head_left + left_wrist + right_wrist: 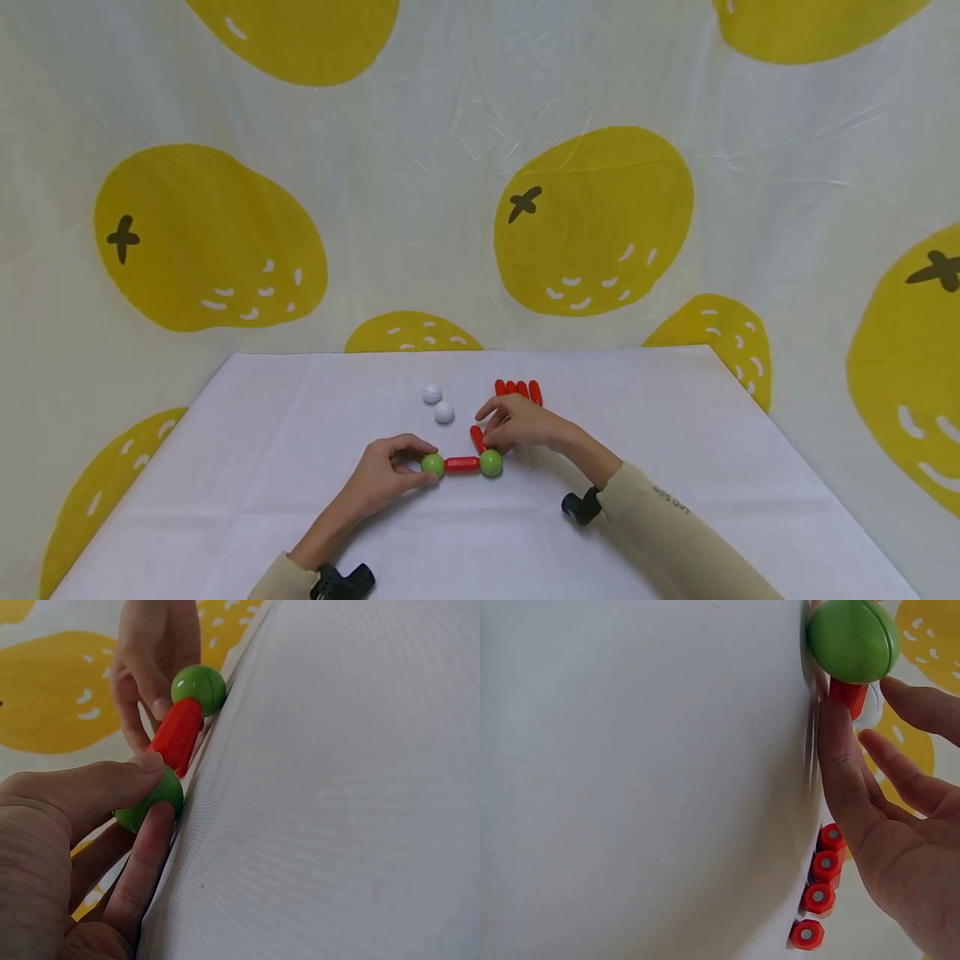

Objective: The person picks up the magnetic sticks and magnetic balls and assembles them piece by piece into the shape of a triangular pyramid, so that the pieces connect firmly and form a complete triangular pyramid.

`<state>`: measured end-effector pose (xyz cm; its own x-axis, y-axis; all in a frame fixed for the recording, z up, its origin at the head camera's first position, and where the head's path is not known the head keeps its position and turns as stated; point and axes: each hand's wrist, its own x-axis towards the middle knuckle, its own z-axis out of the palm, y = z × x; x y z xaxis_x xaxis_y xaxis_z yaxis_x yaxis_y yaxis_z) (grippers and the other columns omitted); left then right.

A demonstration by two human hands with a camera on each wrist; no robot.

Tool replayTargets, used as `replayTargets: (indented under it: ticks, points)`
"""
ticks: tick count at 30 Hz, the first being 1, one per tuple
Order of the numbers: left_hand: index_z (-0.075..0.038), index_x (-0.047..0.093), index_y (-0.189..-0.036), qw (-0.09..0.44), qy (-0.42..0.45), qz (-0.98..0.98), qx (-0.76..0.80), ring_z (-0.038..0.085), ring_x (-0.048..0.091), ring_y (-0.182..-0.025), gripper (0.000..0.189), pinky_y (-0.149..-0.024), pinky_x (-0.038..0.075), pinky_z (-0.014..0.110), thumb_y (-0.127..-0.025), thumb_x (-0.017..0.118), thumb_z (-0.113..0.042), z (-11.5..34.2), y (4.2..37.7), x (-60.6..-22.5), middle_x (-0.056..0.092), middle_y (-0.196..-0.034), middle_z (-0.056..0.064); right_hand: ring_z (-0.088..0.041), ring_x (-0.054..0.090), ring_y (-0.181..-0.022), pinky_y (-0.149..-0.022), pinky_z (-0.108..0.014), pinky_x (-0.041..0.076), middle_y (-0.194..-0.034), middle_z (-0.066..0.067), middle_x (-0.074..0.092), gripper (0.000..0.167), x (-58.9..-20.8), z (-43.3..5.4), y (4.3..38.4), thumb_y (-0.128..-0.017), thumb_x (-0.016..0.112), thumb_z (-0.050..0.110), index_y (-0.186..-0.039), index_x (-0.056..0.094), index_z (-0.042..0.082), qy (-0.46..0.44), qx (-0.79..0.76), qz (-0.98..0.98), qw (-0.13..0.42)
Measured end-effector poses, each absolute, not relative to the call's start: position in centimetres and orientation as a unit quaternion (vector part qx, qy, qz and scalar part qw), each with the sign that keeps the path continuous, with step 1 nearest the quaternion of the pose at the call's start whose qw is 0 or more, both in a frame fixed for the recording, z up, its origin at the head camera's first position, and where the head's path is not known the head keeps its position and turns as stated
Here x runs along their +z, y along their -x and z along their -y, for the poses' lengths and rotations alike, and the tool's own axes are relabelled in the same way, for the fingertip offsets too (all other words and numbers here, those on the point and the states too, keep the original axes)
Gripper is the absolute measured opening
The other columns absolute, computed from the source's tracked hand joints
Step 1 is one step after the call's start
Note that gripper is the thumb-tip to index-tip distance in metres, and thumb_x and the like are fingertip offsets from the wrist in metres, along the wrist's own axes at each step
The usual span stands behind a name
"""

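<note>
In the head view, my left hand (pixel 386 471) pinches the left green ball (pixel 432 464) between thumb and fingers. A red rod (pixel 462 464) joins it to a second green ball (pixel 491 463). Another red rod (pixel 477 437) leans away from that second ball toward the back. Beside it is my right hand (pixel 521 422), its fingers spread and only lightly bent. In the right wrist view, one fingertip (pixel 834 712) lies at this rod, while the thumb is right by the green ball (pixel 853 639) with a gap to the rod.
Two white balls (pixel 444 412) lie farther back on the white-covered table (pixel 300 400). Several red rods (pixel 534 392) stand in a row behind my right hand; grey discs show on their ends (pixel 817 896). A fruit-patterned cloth (pixel 420 208) hangs behind the table.
</note>
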<state>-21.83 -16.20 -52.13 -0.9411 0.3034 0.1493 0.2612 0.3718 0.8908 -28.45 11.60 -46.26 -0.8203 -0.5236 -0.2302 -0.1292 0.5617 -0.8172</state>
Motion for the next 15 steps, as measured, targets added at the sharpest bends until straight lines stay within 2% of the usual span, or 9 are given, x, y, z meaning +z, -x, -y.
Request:
replayTargets:
  ticks: [9,15]
  points:
    - [-0.016,0.078,-0.110,0.026,-0.161,-0.830,0.533,0.009,0.066,-0.097,0.034,-0.073,0.056,0.019,-0.079,0.091,-0.021,16.1,21.8,-51.6,0.076,-0.108,0.001,-0.019,0.072,-0.084,-0.082,-0.033,0.062,-0.104,-0.010,0.070,0.038,-45.0,-11.6,29.5,-0.094,0.070,0.010,-0.131,0.064,0.002,0.172,-0.443,-0.850,0.229]
    - [-0.016,0.078,-0.110,0.031,-0.159,-0.825,0.541,0.009,0.066,-0.097,0.034,-0.073,0.056,0.019,-0.079,0.091,-0.020,16.1,21.8,-51.2,0.076,-0.108,0.002,-0.025,0.074,-0.088,-0.085,-0.036,0.062,-0.105,-0.012,0.068,0.035,-44.4,-11.1,30.4,-0.097,0.068,0.011,-0.130,0.063,0.000,0.176,-0.448,-0.849,0.216]
